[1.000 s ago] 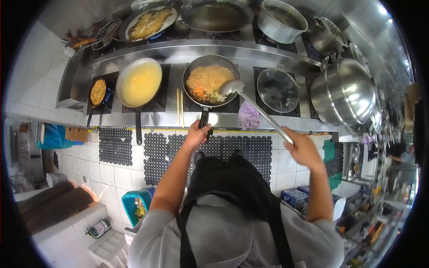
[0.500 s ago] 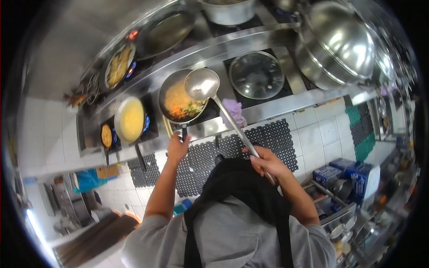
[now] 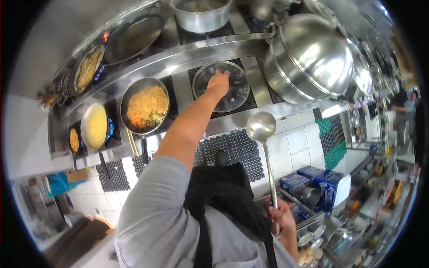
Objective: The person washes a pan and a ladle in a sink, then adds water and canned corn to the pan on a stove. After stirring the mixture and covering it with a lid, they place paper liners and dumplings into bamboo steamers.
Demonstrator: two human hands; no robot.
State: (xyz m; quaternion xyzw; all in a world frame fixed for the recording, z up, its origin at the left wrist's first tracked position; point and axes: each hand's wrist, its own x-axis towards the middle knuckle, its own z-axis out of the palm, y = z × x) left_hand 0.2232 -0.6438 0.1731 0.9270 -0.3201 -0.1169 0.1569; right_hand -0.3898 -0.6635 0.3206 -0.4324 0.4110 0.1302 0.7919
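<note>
My left hand point(image 3: 219, 82) reaches to the middle of a glass lid point(image 3: 232, 96) on the front stove, its fingers closed on the lid's knob. My right hand point(image 3: 282, 216) grips the handle of a long metal ladle point(image 3: 261, 127), whose bowl hangs over the floor in front of the stove. Left of the lid, a black pan point(image 3: 124, 105) holds noodles point(image 3: 146, 105) with chopped vegetables; a pair of chopsticks point(image 3: 132, 142) lies beside its handle.
Further left are a pan of yellow liquid point(image 3: 96, 127) and a small pan point(image 3: 73, 139). Behind stand an oval dish point(image 3: 88, 69), a dark pan point(image 3: 136, 39) and a pot point(image 3: 201, 18). A large domed steamer point(image 3: 308, 58) is at the right, blue boxes point(image 3: 328, 185) below.
My left hand has left the noodle pan's handle and moved right onto the glass lid. My right hand has drawn the ladle away from the pan, right and down. The view has shifted right.
</note>
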